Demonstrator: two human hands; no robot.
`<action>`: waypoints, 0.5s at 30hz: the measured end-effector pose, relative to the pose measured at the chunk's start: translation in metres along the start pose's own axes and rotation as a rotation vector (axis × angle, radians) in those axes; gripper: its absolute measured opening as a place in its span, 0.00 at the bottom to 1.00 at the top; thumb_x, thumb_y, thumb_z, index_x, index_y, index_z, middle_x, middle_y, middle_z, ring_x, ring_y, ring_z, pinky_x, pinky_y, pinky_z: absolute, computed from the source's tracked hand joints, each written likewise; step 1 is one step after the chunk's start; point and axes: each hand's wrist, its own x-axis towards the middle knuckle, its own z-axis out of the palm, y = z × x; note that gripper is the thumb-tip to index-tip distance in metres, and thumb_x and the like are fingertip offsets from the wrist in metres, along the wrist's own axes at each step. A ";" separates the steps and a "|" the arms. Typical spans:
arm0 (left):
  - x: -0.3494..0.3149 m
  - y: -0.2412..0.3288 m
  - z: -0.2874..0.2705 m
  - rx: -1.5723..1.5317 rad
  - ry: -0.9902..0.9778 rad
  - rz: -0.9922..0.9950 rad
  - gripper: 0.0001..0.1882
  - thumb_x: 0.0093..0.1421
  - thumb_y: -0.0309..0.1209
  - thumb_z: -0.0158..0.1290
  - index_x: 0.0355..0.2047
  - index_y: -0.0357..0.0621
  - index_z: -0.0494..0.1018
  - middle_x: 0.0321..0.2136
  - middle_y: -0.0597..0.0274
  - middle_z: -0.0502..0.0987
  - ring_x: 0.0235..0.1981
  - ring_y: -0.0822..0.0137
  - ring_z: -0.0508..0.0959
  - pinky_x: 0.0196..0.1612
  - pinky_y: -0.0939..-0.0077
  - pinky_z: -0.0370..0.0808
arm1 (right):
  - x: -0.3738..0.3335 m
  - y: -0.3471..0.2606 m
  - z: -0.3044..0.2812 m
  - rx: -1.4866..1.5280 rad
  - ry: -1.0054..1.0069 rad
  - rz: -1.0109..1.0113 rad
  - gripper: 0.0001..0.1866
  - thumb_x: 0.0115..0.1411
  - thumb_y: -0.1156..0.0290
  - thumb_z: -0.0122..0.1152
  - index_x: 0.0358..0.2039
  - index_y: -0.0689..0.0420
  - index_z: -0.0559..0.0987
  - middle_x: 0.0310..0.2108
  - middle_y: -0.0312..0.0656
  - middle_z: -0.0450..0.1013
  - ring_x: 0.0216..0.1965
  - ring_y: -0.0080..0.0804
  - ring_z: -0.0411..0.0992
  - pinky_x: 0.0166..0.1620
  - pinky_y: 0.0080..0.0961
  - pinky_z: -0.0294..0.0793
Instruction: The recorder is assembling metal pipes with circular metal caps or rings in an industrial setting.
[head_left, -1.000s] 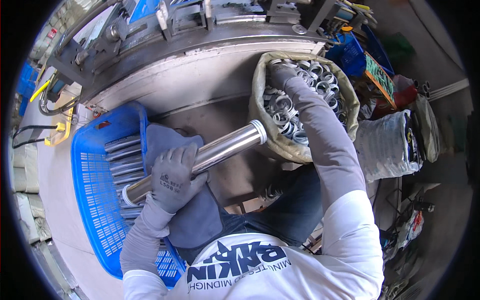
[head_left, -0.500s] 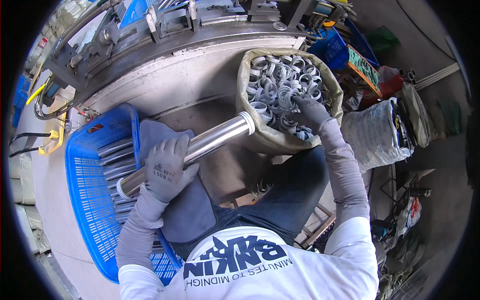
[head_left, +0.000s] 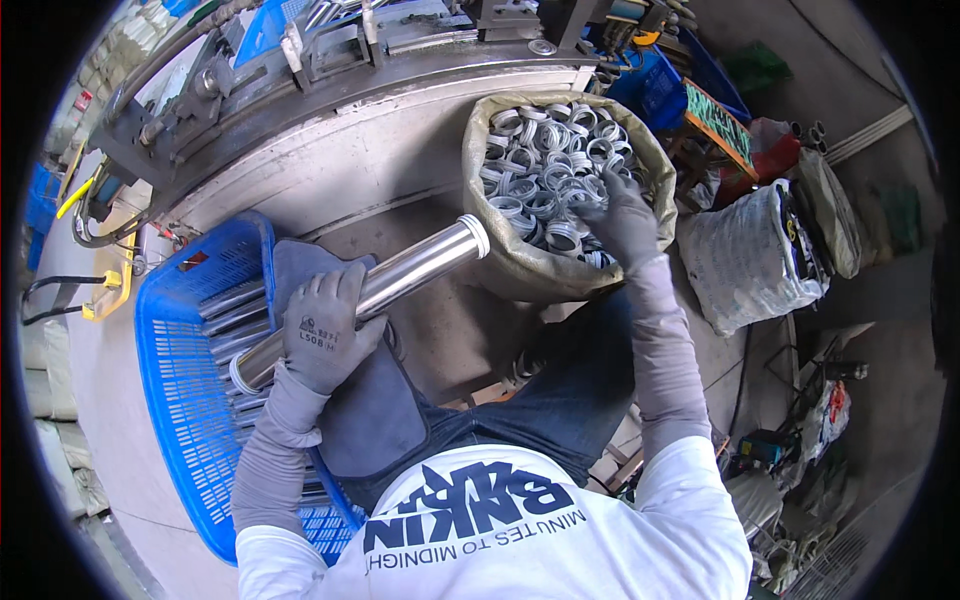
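Note:
My left hand, in a grey glove, is closed around a shiny metal tube. The tube slants up to the right, with a white ring on its far end and another white ring on its near end. Over the right side of a sack is my gloved right hand, thumb and fingers apart. Loose white and grey rings fill the sack, right by its fingertips. I see no ring held in that hand.
At left, a blue plastic basket holds several metal tubes. A dark grey pad lies across my left thigh. Beyond stands a machine bench. A white woven bag sits right of the sack.
My right hand has drawn slightly back toward the right side of the sack, its fingers lifting from the rings. The left hand still holds the tube in much the same place.

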 end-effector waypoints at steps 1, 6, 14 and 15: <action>0.000 0.000 0.000 0.003 -0.003 0.005 0.37 0.47 0.41 0.69 0.57 0.42 0.71 0.43 0.50 0.78 0.45 0.47 0.78 0.50 0.52 0.74 | 0.000 -0.012 0.007 -0.076 0.102 -0.015 0.38 0.57 0.52 0.74 0.63 0.56 0.72 0.57 0.58 0.74 0.54 0.56 0.78 0.56 0.45 0.78; 0.002 0.000 0.003 -0.026 0.028 0.023 0.37 0.47 0.41 0.68 0.57 0.41 0.72 0.43 0.49 0.78 0.45 0.47 0.79 0.49 0.52 0.74 | -0.005 -0.001 0.046 -0.061 -0.143 -0.041 0.36 0.60 0.59 0.69 0.66 0.53 0.68 0.59 0.56 0.72 0.54 0.58 0.77 0.58 0.47 0.77; 0.001 -0.003 0.002 0.046 0.050 0.039 0.36 0.48 0.42 0.68 0.57 0.43 0.73 0.41 0.53 0.79 0.43 0.51 0.80 0.47 0.56 0.76 | -0.015 -0.011 0.034 0.079 0.028 -0.200 0.34 0.59 0.67 0.68 0.66 0.52 0.72 0.58 0.52 0.75 0.59 0.56 0.73 0.62 0.46 0.73; 0.003 -0.002 0.004 0.046 0.061 0.053 0.36 0.48 0.42 0.68 0.57 0.44 0.73 0.42 0.53 0.79 0.43 0.51 0.80 0.47 0.56 0.76 | -0.018 -0.005 0.029 0.118 0.091 -0.205 0.32 0.60 0.68 0.66 0.66 0.55 0.73 0.57 0.54 0.76 0.60 0.57 0.73 0.64 0.45 0.71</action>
